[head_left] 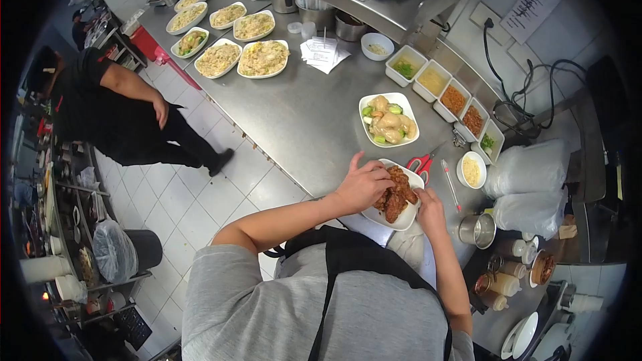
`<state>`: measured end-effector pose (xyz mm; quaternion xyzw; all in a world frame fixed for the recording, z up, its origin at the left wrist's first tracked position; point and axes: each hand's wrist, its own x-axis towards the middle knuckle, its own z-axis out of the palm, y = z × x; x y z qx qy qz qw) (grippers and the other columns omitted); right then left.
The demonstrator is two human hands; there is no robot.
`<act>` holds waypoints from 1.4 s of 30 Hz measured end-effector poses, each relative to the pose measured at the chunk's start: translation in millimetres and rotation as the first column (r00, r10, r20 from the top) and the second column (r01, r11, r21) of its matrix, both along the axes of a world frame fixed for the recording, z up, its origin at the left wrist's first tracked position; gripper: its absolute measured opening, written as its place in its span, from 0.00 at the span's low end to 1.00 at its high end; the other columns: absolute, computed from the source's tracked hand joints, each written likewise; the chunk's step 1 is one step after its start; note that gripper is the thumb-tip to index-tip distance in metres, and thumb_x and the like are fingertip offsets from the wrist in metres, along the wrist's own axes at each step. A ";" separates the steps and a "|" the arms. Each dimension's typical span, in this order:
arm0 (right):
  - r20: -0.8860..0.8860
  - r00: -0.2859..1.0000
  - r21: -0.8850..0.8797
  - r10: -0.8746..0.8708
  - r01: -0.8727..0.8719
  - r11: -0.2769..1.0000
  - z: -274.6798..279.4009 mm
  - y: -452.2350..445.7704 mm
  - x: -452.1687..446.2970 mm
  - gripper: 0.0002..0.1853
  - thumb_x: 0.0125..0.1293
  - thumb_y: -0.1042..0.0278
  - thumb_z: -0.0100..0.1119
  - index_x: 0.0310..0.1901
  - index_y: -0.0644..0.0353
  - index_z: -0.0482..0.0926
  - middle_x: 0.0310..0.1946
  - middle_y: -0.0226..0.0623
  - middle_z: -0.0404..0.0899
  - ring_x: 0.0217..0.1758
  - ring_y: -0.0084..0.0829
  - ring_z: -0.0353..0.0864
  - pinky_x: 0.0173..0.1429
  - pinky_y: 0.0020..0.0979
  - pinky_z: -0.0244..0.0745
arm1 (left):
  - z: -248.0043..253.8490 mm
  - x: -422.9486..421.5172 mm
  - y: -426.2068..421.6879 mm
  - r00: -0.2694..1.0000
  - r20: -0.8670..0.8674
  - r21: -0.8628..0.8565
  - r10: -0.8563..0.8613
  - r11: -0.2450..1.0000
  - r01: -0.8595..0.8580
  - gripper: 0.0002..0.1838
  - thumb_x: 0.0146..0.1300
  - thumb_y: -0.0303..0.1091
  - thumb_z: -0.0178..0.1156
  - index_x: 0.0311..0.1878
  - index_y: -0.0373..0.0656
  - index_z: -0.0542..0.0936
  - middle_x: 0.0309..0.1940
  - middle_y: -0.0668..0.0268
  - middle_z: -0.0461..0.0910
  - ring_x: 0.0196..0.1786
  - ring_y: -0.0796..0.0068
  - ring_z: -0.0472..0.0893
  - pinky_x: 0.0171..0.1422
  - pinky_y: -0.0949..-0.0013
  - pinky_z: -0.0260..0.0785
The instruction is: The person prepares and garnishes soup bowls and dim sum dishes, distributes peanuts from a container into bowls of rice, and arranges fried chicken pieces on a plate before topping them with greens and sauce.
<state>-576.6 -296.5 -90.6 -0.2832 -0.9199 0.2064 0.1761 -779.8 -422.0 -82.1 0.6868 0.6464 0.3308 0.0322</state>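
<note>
A white plate [403, 226] of brown fried chicken pieces [399, 195] sits on the steel counter in front of me. My left hand [366, 186] reaches over its left side, fingers curled onto the chicken, with one finger raised; its fingertips are partly hidden. At the right rim, my right hand [430, 210] has its fingers closed on the plate's edge, close to the chicken. Red-handled scissors [420, 164] lie just beyond the plate. Farther back stands a white dish of pale sauced pieces with green vegetables [388, 120].
Several plates of fried rice [263, 58] stand at the far left of the counter, near paper slips [324, 53]. Topping containers [453, 98], a bowl of chopped pale bits [471, 170], a pen [451, 186] and a metal pot [477, 230] are rightward. A person in black [114, 107] walks at left.
</note>
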 end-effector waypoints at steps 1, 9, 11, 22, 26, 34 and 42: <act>0.008 1.000 0.002 -0.015 0.015 1.000 -1.4 1.1 1.9 0.17 0.53 0.85 0.47 0.44 0.64 0.78 0.33 0.46 0.74 0.37 0.48 0.77 0.42 0.41 0.72 | 0.4 -0.1 -1.6 1.000 0.008 0.002 -0.015 1.000 0.015 0.15 0.48 0.31 0.63 0.43 0.54 0.81 0.41 0.76 0.77 0.56 0.73 0.70 0.68 0.39 0.42; -0.149 0.971 -0.275 -0.187 0.141 0.951 80.0 -38.5 30.3 0.15 0.52 0.87 0.48 0.42 0.65 0.75 0.38 0.45 0.73 0.45 0.44 0.75 0.48 0.34 0.70 | 35.4 -17.4 -40.4 0.937 0.336 0.022 0.096 0.994 -0.109 0.14 0.54 0.27 0.60 0.46 0.48 0.79 0.38 0.66 0.79 0.46 0.68 0.78 0.57 0.53 0.59; -0.187 0.982 -0.530 -0.040 -0.066 0.845 91.4 -67.3 22.1 0.16 0.53 0.85 0.50 0.45 0.64 0.76 0.39 0.44 0.74 0.47 0.41 0.75 0.51 0.29 0.69 | 30.7 -15.5 -53.3 0.883 0.466 -0.018 0.048 0.999 -0.044 0.13 0.57 0.28 0.58 0.46 0.44 0.78 0.35 0.63 0.80 0.41 0.69 0.80 0.50 0.60 0.68; 0.345 0.937 -0.338 0.061 0.063 0.939 29.9 -117.9 -63.9 0.16 0.58 0.80 0.45 0.48 0.71 0.73 0.41 0.53 0.70 0.46 0.50 0.74 0.51 0.43 0.69 | -36.1 0.3 -56.2 0.118 0.858 -0.500 0.500 0.759 0.417 0.21 0.73 0.41 0.40 0.48 0.30 0.72 0.34 0.60 0.80 0.37 0.70 0.81 0.41 0.70 0.73; -0.081 0.989 -0.483 0.121 -0.145 0.863 41.1 -103.7 -48.9 0.14 0.62 0.78 0.47 0.49 0.69 0.75 0.40 0.48 0.71 0.41 0.44 0.75 0.48 0.36 0.70 | -29.2 -5.6 -62.2 -0.007 0.861 -0.446 0.509 0.760 0.473 0.22 0.73 0.42 0.39 0.48 0.30 0.72 0.38 0.60 0.79 0.38 0.71 0.78 0.44 0.69 0.70; -0.333 0.940 -0.504 0.070 -0.241 0.829 85.9 -114.2 -14.8 0.16 0.63 0.78 0.50 0.54 0.62 0.75 0.39 0.38 0.70 0.44 0.34 0.72 0.51 0.29 0.67 | 21.4 23.7 -73.7 0.434 0.872 -0.485 0.226 0.516 0.706 0.16 0.70 0.39 0.50 0.50 0.36 0.76 0.42 0.67 0.78 0.46 0.82 0.74 0.50 0.74 0.66; -0.099 0.951 -0.219 -0.294 0.268 0.938 99.6 -62.7 69.9 0.20 0.60 0.72 0.56 0.55 0.64 0.73 0.50 0.46 0.70 0.51 0.42 0.72 0.54 0.34 0.68 | 52.3 51.1 -13.2 0.379 0.914 -0.119 -0.143 0.800 0.588 0.07 0.60 0.26 0.60 0.39 0.42 0.72 0.38 0.71 0.73 0.43 0.78 0.75 0.52 0.74 0.66</act>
